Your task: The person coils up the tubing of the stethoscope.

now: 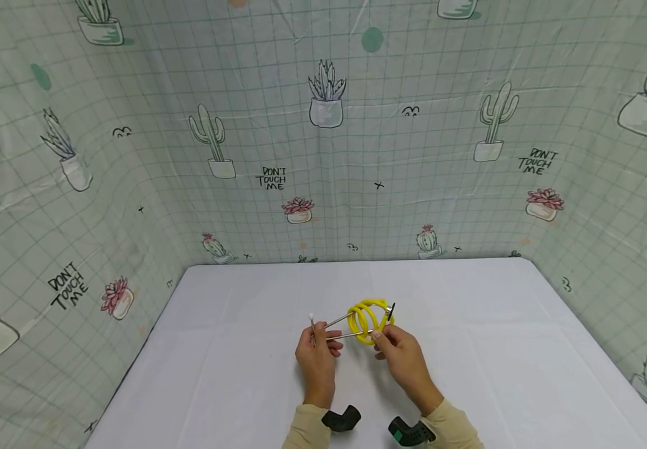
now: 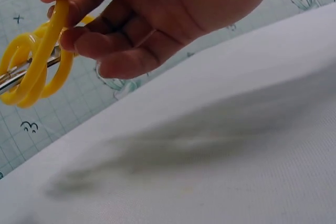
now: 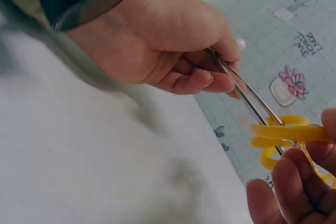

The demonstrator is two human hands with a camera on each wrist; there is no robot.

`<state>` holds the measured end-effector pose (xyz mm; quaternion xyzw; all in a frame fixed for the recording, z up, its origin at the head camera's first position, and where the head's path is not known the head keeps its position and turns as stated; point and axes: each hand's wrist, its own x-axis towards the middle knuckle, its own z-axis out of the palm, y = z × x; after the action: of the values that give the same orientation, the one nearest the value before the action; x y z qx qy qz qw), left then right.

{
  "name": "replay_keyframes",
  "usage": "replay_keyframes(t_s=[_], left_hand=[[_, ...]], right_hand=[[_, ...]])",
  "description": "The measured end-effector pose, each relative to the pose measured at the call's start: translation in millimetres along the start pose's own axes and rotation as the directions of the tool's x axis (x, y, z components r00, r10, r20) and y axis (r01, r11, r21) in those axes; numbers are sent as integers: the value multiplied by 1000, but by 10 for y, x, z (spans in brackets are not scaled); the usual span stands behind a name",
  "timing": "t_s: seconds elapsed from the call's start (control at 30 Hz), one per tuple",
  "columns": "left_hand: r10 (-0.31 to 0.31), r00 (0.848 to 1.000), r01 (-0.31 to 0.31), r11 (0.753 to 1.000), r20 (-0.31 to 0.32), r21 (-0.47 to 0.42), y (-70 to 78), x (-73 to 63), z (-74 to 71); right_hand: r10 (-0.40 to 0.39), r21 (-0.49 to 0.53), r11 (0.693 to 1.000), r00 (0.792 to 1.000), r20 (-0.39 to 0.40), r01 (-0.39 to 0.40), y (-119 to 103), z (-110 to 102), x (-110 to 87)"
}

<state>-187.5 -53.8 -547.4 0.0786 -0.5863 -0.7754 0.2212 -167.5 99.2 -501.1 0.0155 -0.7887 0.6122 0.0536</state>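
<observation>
In front of me, my left hand [image 1: 316, 362] grips one end of a pair of thin metal rods [image 1: 341, 337]. Above its thumb sticks up a small white ball tip [image 1: 311, 316]. Loops of a yellow coiled tube [image 1: 361, 318] wind round the rods toward the right. My right hand [image 1: 404, 358] pinches the tube between thumb and finger; the other fingers curl loosely in the left wrist view. A black piece [image 1: 392, 310] shows at the coil's far right side. The right wrist view shows the left hand [image 3: 173, 40] holding the rods, with the yellow loops [image 3: 286, 132] at the right hand's fingertips.
Both hands are above a white-covered table [image 1: 233, 349]. A black wrist device [image 1: 341, 418] is on the left wrist, another black wrist device [image 1: 410, 431] on the right. Behind and at both sides hangs a grid-patterned curtain [image 1: 357, 156] with cactus drawings.
</observation>
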Motion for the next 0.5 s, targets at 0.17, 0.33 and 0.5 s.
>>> replay_keyframes(t_s=[0.17,0.33,0.5], left_hand=[[26,1000,-26,1000,-8,-10,13,-11,14],[39,999,-39,999,-4,-23,4,-14,15],[49,999,-49,998,-17,-25,-15,-35,21]], right_hand=[[11,-147,989,999,34,-6,-12,-44,35],[14,-237,971,998,69,3,-31,-103,81],[1,-331,943,992,124,41,-34,-139,100]])
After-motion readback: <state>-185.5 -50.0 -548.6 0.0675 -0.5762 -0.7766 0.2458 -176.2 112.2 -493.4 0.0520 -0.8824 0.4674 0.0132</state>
